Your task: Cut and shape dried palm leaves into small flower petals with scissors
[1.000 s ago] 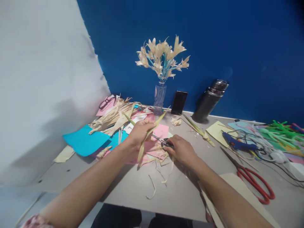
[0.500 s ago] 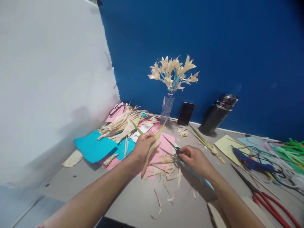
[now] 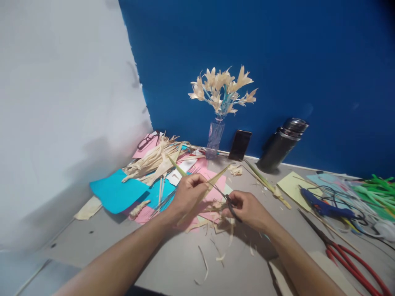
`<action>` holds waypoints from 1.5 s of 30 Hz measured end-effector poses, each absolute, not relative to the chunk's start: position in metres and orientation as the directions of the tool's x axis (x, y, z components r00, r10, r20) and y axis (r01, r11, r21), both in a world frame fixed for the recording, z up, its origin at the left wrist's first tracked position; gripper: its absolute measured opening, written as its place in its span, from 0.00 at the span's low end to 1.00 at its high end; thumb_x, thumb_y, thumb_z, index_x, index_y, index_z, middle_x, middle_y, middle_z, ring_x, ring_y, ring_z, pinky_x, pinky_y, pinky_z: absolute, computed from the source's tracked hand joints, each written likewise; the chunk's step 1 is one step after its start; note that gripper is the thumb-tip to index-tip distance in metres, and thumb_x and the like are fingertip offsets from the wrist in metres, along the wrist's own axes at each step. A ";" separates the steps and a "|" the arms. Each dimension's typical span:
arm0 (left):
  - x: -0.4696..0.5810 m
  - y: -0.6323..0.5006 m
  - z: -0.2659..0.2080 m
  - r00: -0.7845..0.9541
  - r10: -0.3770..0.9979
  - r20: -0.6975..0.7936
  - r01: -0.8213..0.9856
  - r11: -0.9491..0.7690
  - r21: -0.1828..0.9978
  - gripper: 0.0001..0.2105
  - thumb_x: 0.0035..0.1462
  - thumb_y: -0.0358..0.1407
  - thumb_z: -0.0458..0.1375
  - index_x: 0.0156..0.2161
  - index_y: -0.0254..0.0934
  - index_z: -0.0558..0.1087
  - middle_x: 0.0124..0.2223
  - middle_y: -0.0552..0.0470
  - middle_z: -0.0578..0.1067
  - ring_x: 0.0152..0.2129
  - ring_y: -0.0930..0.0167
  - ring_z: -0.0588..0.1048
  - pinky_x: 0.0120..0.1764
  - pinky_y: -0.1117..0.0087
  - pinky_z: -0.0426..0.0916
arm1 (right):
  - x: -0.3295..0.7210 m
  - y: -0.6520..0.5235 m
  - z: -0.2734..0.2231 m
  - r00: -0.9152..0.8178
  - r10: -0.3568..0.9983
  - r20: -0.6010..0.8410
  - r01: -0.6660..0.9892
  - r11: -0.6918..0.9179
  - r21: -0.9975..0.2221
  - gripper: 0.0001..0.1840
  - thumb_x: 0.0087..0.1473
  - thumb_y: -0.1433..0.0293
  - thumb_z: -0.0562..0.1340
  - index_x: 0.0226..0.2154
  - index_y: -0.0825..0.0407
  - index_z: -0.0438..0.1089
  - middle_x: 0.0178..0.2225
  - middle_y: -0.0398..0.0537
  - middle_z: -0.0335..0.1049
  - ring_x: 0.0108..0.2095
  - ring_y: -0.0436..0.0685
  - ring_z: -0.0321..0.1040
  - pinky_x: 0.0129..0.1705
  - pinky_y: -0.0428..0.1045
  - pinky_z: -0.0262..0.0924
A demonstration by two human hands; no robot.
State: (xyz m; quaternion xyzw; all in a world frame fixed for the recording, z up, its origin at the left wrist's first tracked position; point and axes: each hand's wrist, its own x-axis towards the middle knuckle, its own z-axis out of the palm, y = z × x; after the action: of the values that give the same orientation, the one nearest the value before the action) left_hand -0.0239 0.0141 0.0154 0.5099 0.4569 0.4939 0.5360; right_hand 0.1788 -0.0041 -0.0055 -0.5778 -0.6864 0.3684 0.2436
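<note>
My left hand (image 3: 189, 195) is closed on a pale green-yellow strip of husk or leaf (image 3: 219, 176), whose pointed end sticks out to the upper right. A second green tip (image 3: 176, 165) shows beyond the knuckles. Small dark scissors (image 3: 228, 200) are in my right hand (image 3: 248, 209), with fingers in the handles. Their blades reach the strip just right of my left fingers; whether they cut into it I cannot tell. Beneath both hands lie pink paper (image 3: 216, 181) and several pale scraps (image 3: 220, 226).
Behind stand a clear bottle (image 3: 215, 139) of husk flowers (image 3: 224, 88), a phone (image 3: 240, 144) and a dark flask (image 3: 282, 146). Dried husks (image 3: 154, 160) and blue paper (image 3: 119, 191) lie left. A glue gun (image 3: 327, 205) and red-handled scissors (image 3: 345, 259) lie right.
The scissors have moved left, bringing their blades onto the strip. The strip's upper end has tilted over to the right. My left hand has turned slightly.
</note>
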 end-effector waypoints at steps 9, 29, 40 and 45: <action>-0.022 0.009 0.017 0.148 0.987 -0.055 -0.035 0.061 0.998 0.08 0.44 0.33 0.60 0.20 0.34 0.67 0.19 0.58 0.62 0.17 0.78 0.59 0.21 0.76 0.52 | 0.180 -0.005 -0.003 -0.210 0.973 -0.096 0.638 0.062 -0.768 0.14 0.42 0.62 0.67 0.20 0.53 0.64 0.19 0.37 0.54 0.23 0.48 0.48 0.24 0.45 0.42; -0.027 0.021 0.015 0.253 0.926 0.280 0.254 -0.343 0.904 0.05 0.48 0.28 0.60 0.23 0.36 0.74 0.33 0.52 0.72 0.34 0.70 0.72 0.41 0.68 0.65 | 0.177 -0.014 0.008 -0.227 0.971 -0.068 0.945 0.203 -0.256 0.15 0.47 0.63 0.62 0.17 0.52 0.62 0.19 0.41 0.64 0.21 0.49 0.49 0.24 0.47 0.35; -0.028 0.033 0.001 0.268 0.900 0.344 0.265 -0.413 0.871 0.05 0.51 0.32 0.62 0.25 0.37 0.78 0.33 0.51 0.73 0.32 0.70 0.73 0.39 0.68 0.66 | 0.185 -0.013 0.013 -0.183 0.981 -0.066 0.982 0.185 0.028 0.06 0.48 0.67 0.60 0.22 0.50 0.70 0.27 0.48 0.75 0.27 0.54 0.67 0.25 0.49 0.35; -0.029 0.034 0.002 0.266 0.903 0.337 0.243 -0.401 0.883 0.05 0.51 0.33 0.61 0.26 0.37 0.77 0.33 0.51 0.73 0.32 0.69 0.72 0.37 0.67 0.66 | 0.181 -0.014 0.010 -0.187 0.982 -0.034 0.982 0.188 0.012 0.11 0.52 0.60 0.60 0.25 0.49 0.71 0.29 0.47 0.77 0.29 0.56 0.69 0.26 0.49 0.35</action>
State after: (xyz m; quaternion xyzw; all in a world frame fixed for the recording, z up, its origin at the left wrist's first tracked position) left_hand -0.0289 0.0344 0.0020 0.7061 0.4060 0.4494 0.3670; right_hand 0.1814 -0.0141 0.0097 -0.6372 -0.7705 0.0061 -0.0167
